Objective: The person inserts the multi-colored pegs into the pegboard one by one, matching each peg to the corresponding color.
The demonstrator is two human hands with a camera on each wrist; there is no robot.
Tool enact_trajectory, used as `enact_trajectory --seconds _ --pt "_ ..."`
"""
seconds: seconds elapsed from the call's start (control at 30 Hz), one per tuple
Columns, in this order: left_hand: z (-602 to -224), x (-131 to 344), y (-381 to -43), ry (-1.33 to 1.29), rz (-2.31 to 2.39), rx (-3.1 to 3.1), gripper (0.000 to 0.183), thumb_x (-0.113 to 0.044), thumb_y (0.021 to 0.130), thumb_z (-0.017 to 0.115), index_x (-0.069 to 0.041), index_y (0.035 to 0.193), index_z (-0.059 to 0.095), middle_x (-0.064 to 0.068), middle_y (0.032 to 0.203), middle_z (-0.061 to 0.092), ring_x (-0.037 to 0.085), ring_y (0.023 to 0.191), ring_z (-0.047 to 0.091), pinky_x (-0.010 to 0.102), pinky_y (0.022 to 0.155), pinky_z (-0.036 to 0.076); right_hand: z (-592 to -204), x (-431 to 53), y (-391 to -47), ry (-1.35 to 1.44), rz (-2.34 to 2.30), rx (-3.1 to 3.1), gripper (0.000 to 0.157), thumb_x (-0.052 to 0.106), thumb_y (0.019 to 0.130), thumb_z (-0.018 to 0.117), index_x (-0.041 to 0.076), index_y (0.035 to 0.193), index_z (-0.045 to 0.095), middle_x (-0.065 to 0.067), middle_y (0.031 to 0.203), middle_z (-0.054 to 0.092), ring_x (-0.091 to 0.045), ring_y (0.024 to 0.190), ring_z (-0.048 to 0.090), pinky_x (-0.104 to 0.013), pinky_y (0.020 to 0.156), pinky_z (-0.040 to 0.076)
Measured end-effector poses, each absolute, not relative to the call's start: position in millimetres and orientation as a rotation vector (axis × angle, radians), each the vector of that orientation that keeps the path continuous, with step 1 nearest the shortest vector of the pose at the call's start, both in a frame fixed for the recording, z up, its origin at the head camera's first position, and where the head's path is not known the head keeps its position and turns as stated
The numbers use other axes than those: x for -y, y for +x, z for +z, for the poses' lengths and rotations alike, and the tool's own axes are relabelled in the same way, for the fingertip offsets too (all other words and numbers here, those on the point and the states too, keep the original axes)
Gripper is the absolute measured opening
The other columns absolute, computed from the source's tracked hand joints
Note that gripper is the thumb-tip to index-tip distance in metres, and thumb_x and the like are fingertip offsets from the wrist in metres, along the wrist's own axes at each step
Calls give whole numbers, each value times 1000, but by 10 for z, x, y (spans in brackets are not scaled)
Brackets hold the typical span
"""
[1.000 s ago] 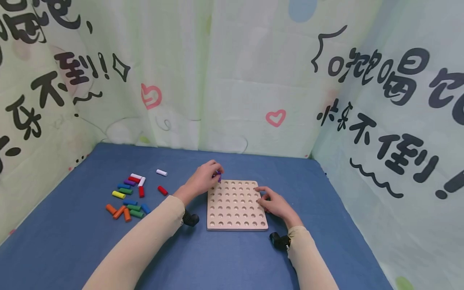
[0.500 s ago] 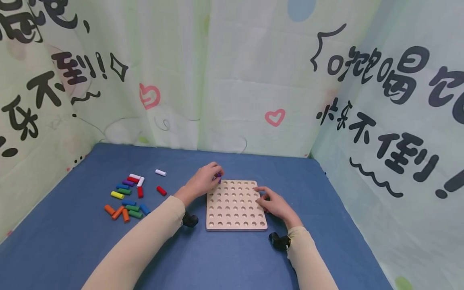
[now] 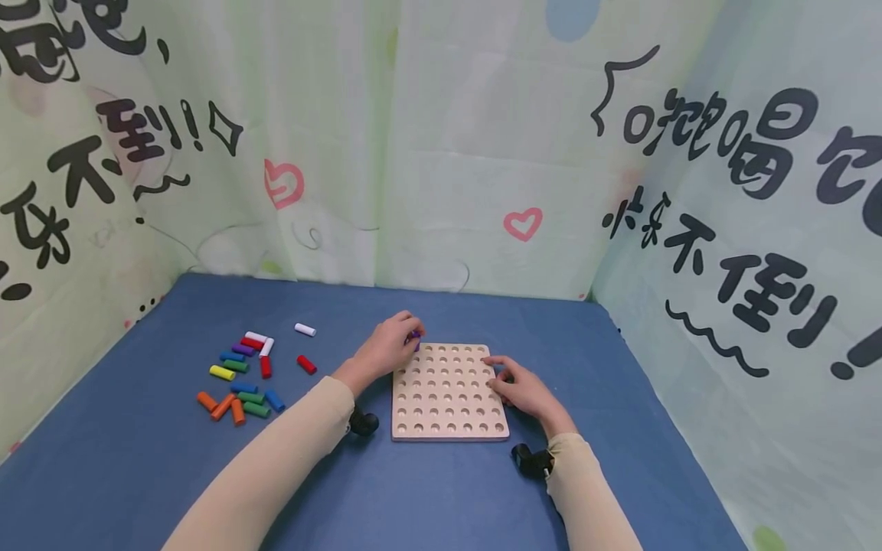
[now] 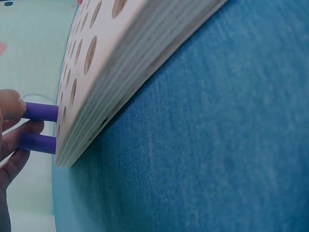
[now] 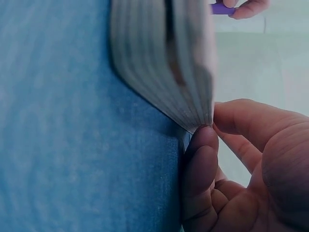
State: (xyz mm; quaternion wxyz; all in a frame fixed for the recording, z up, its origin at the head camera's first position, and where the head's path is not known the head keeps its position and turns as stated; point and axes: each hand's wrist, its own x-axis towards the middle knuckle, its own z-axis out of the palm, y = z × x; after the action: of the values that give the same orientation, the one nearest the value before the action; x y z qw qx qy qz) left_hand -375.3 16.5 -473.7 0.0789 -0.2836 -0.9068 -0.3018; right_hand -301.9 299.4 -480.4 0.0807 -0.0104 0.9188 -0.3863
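In the head view my left hand point(image 3: 387, 342) is over the far left corner of a pale wooden pegboard point(image 3: 449, 428). Two purple pegs show in the left wrist view, both with one end at the board's holed face. Thumb and a finger pinch one purple peg point(image 4: 42, 111); the other purple peg point(image 4: 38, 143) lies between the fingers. How deep either sits in a hole is hidden. At the right side, my right hand point(image 3: 527, 389) holds the board's edge, with one fingertip on the top face and another digit against the side.
Loose pegs lie left of the board on the blue cloth: orange pegs point(image 3: 223, 405), a yellow peg point(image 3: 222, 373), green pegs point(image 3: 256, 409), blue pegs point(image 3: 274, 400), red pegs point(image 3: 306, 364) and white pegs point(image 3: 305, 330). A printed curtain point(image 3: 441, 153) encloses the table's back and sides.
My left hand has shifted very slightly over the same corner, still pinching the purple peg. The right hand and board look unmoved apart from a slight camera shift.
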Motion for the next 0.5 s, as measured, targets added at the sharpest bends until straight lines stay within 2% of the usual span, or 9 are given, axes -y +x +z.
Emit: enact_trajectory --seconds 0.37,0.5 --pt "-4678 -133 -3766 -896 -940 2751 19 -3 103 58 -6 116 71 8 111 67 22 100 67 39 86 58 -4791 -3006 -3015 -46 -1172 -2730 43 16 104 59 18 146 55 -7 91 56 -19 70 52 -32 66 42" --pt "-4693 -136 -3774 -876 -924 2770 18 -6 104 59 -8 118 71 7 113 66 22 100 67 38 86 57 -4811 -3004 -3019 -43 -1157 -2743 43 16 104 60 18 146 55 -7 91 56 -19 70 53 -32 66 42"
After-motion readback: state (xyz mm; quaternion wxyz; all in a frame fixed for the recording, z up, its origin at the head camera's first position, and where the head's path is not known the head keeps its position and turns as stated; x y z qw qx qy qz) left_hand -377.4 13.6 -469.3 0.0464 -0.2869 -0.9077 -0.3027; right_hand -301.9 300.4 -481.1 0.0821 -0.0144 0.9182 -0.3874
